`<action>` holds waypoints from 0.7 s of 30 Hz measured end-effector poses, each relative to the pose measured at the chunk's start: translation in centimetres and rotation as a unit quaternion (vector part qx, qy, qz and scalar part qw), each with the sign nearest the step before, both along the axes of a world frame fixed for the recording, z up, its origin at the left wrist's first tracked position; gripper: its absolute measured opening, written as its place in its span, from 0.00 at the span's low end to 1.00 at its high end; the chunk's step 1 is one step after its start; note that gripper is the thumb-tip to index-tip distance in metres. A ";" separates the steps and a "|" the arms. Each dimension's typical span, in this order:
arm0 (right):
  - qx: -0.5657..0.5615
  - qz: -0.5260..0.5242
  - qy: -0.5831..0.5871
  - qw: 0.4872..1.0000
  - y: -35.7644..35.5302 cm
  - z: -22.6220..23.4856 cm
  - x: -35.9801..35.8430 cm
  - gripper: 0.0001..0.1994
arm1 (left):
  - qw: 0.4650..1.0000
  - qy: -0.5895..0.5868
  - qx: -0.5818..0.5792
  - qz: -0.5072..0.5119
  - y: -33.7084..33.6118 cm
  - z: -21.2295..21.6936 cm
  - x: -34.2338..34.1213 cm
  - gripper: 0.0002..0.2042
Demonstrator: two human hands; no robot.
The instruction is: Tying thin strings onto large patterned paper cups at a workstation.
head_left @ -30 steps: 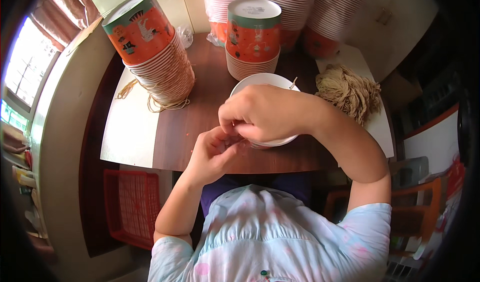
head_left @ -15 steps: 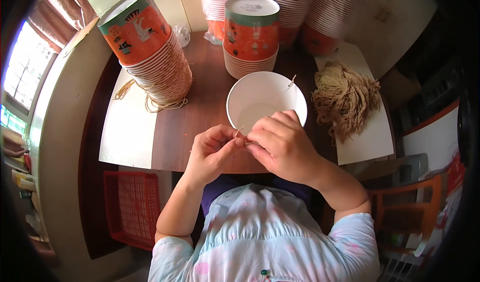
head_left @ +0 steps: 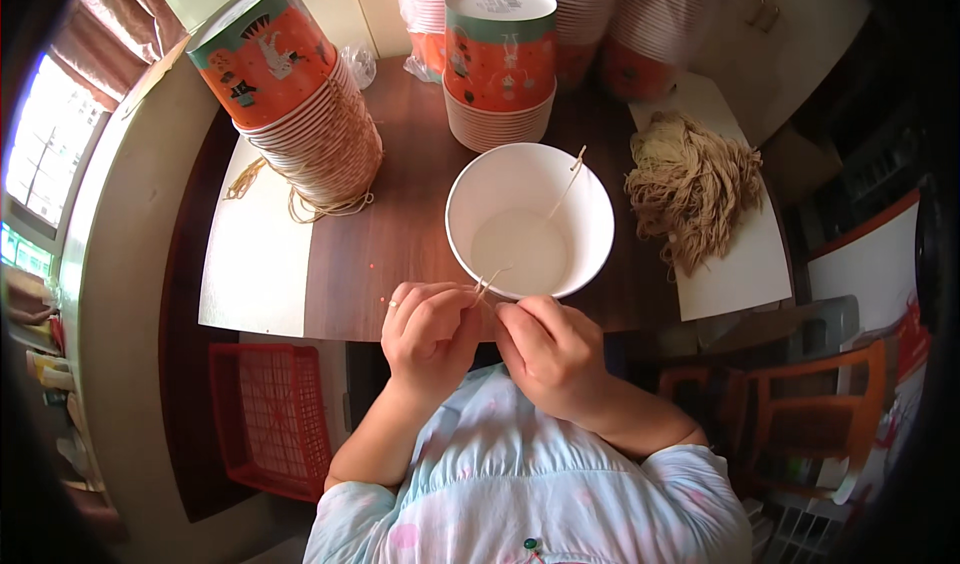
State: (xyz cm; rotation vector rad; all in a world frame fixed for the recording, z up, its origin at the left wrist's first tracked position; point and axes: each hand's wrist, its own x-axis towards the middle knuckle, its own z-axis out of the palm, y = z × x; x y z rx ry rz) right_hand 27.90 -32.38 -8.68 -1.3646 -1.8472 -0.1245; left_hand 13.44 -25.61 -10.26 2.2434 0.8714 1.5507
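Observation:
A white-lined paper bucket (head_left: 515, 189) stands upright with its mouth up near the table's front edge. Thin tan cord (head_left: 577, 167) passes through its wall at the far right rim, and a strand runs down inside. At the near rim, my left hand (head_left: 430, 339) pinches the cord where a small loop and loose tip stick up. My right hand (head_left: 553, 352) is closed just to its right, fingertips pinching what looks like the same cord. The part between my fingertips is hidden.
An upside-down bucket stack (head_left: 305, 114), wound with cords, stands at left. Behind the bucket is another inverted stack (head_left: 500, 74); taller plastic-wrapped stacks (head_left: 570, 24) rise farther back. A tan cord heap (head_left: 695, 184) lies at right. Below are a red crate (head_left: 275, 414) and wooden chair (head_left: 815, 419).
Both hands have come down toward me, off the bucket's mouth to its near rim. The right hand moved most, uncovering the bucket's inside. The cord's loop now shows between the hands.

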 end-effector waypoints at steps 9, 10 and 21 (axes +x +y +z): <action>-0.030 -0.059 0.005 0.998 1.5 -2.6 -0.6 0.13 | 0.800 -0.361 -0.458 -0.142 -1.0 -2.5 0.5 0.04; -0.030 -0.060 0.005 0.998 1.7 -3.2 -0.7 0.13 | 0.800 -0.360 -0.458 -0.142 -0.9 -2.8 0.5 0.04; -0.239 0.178 0.524 0.798 3.5 -3.4 -1.0 0.11 | 0.777 -0.403 -0.462 -0.145 -0.5 -3.3 -0.3 0.04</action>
